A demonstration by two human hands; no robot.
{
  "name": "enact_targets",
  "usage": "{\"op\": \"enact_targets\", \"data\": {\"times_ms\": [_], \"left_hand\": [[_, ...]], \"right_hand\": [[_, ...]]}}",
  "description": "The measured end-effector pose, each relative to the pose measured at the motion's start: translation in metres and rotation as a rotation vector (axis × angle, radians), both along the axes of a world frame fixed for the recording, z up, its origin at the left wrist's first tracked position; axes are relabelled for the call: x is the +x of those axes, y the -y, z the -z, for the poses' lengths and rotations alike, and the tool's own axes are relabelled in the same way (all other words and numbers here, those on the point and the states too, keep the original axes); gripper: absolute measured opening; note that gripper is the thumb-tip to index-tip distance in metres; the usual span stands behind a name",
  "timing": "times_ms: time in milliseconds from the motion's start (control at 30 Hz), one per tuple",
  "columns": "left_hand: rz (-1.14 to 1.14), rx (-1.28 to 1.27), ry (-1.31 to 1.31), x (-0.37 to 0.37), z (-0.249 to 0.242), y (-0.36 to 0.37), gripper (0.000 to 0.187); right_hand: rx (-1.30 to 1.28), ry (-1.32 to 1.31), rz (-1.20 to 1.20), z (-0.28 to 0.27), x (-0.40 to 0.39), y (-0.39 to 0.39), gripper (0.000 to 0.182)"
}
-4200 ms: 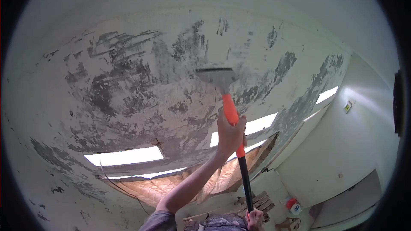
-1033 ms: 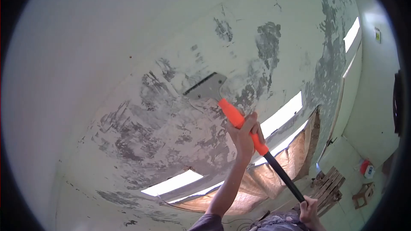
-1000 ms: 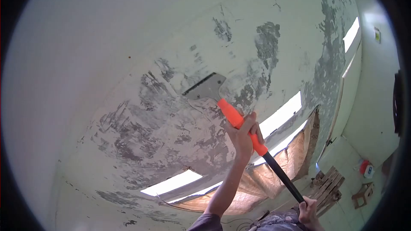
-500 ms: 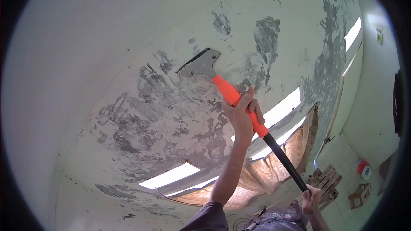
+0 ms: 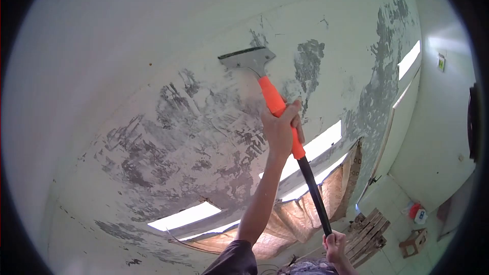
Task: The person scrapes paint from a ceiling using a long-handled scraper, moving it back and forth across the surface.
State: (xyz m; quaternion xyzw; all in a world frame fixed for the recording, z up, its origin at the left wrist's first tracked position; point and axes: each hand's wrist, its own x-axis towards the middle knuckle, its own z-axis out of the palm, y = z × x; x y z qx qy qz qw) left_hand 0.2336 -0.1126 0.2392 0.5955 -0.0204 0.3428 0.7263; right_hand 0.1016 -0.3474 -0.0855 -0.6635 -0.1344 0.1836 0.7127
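Note:
A long-handled scraper (image 5: 248, 60) with a grey head, a dark blade edge, an orange grip and a black shaft slants up across the view. My left hand (image 5: 279, 131) is wrapped around its orange grip (image 5: 272, 97). Lower down, my right hand (image 5: 334, 246) is closed on the end of the black shaft (image 5: 316, 196). The blade edge lies right at the wall (image 5: 351, 35), whose pale coating is broken by grey patches, beside a small scraped patch (image 5: 258, 36). Another grey patch (image 5: 309, 63) shows right of the head.
Bright window openings (image 5: 184, 216) cut through the wall below, with a brown sheet (image 5: 285, 224) bunched under them. At lower right are stacked wooden boards (image 5: 368, 237), a small wooden stool (image 5: 413, 243) and a red-and-white container (image 5: 417, 214). A doorway frame (image 5: 391, 122) stands at right.
The scraper head has moved up and to the right along the wall, its blade turning closer to level. The shaft is steeper, and my right hand has shifted left and lower in view.

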Motion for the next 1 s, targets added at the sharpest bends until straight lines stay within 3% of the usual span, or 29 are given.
{"op": "enact_targets", "data": {"times_ms": [100, 167, 267, 400, 467, 567, 667, 767, 933, 1000], "left_hand": [[-0.045, -0.007, -0.031, -0.004, 0.071, 0.010, 0.023], [-0.051, -0.049, -0.065, -0.012, 0.078, 0.018, 0.023], [-0.043, -0.110, -0.102, -0.010, 0.073, 0.016, 0.024], [-0.067, -0.103, -0.107, -0.020, 0.084, 0.018, 0.024], [-0.083, -0.073, -0.097, -0.021, 0.091, 0.015, 0.023], [-0.038, 0.074, -0.027, 0.001, 0.045, -0.005, 0.023], [-0.054, 0.132, -0.055, 0.004, 0.038, -0.010, 0.025], [-0.136, -0.043, -0.124, -0.014, 0.101, 0.020, 0.026], [-0.059, 0.006, -0.085, -0.002, 0.041, 0.002, 0.023], [-0.084, 0.005, -0.076, -0.007, 0.055, 0.008, 0.022]], "right_hand": [[-0.014, 0.113, 0.002, 0.027, 0.000, 0.027, 0.056], [-0.087, 0.174, 0.061, 0.006, -0.013, 0.047, 0.020], [-0.153, 0.133, 0.018, -0.006, -0.009, 0.037, 0.017], [-0.170, 0.051, 0.008, 0.002, -0.020, 0.040, 0.022], [-0.062, 0.322, 0.034, 0.029, -0.015, 0.035, 0.053], [0.013, 0.139, 0.017, 0.031, -0.002, -0.004, 0.054], [-0.004, 0.173, 0.010, 0.055, -0.005, 0.006, 0.053], [-0.019, 0.082, -0.010, 0.047, -0.014, 0.031, 0.054], [-0.027, 0.134, -0.010, 0.022, 0.000, 0.003, 0.053], [-0.162, 0.257, -0.031, 0.026, 0.000, 0.014, 0.052]]}}
